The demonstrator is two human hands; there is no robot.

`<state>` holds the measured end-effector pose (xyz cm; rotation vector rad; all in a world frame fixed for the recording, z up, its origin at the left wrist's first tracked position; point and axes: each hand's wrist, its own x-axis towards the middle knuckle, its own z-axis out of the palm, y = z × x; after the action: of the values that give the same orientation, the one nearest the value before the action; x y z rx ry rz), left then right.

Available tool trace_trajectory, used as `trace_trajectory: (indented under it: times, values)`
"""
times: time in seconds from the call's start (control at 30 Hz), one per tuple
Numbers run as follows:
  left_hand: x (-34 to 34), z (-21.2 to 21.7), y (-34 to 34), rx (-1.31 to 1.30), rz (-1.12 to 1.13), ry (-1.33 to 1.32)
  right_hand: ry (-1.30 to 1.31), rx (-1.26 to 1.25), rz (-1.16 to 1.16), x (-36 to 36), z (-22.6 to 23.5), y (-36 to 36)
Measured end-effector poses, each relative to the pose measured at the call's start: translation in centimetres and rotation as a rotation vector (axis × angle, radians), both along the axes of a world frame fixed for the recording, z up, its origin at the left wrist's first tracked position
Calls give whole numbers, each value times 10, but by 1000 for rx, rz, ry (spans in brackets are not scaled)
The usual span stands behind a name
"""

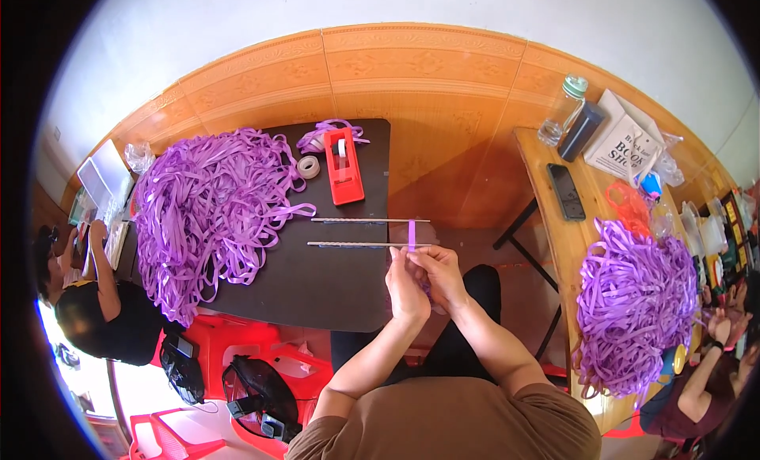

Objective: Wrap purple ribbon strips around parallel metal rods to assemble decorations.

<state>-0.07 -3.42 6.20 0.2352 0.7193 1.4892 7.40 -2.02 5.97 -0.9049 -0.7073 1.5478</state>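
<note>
Two thin metal rods, a far one [360, 220] and a near one [348, 244], lie parallel on the dark table and stick out past its right edge. A short length of purple ribbon [412, 232] spans both rods beyond that edge. Just below the near rod, my left hand [408, 290] is closed, thumb and fingers pinched at the ribbon. Close beside it, my right hand [443, 274] also pinches there, fingertips almost touching the left ones. The ribbon between my fingers is mostly hidden.
Loose purple ribbon [210, 210] covers much of the dark table [317, 294], with a red tape dispenser [344, 179] and a tape roll [308, 168] nearby. On the wooden table [546, 195] are a phone [565, 191], bottles, a paper bag [625, 139] and another ribbon heap [633, 309]. Other people sit at both sides.
</note>
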Motion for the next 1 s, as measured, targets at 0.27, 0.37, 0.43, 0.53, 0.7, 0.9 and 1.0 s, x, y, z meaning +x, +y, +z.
trace_trajectory:
  times: [0.27, 0.37, 0.43, 0.53, 0.7, 0.9, 1.0]
  values:
    - [-12, 37, -4, -109, -185, -34, 1, 2, -70, 9, 6, -9]
    - [-25, 37, -2, -80, -283, -79, -106, 91, -228, 20, 13, -12]
    - [-29, 41, -1, -105, -340, -102, -220, 177, -277, 25, 30, -8]
    - [-35, 47, 0, -114, -384, -227, -383, 310, -132, 31, 54, 12]
    - [-43, 47, 3, -132, -411, -342, -484, 351, 141, 3, 81, 76]
    - [-48, 42, 1, -88, -431, -346, -697, 272, 174, -57, 70, 160]
    - [-46, 49, 1, -127, -437, -338, -897, 198, 136, -77, 57, 181]
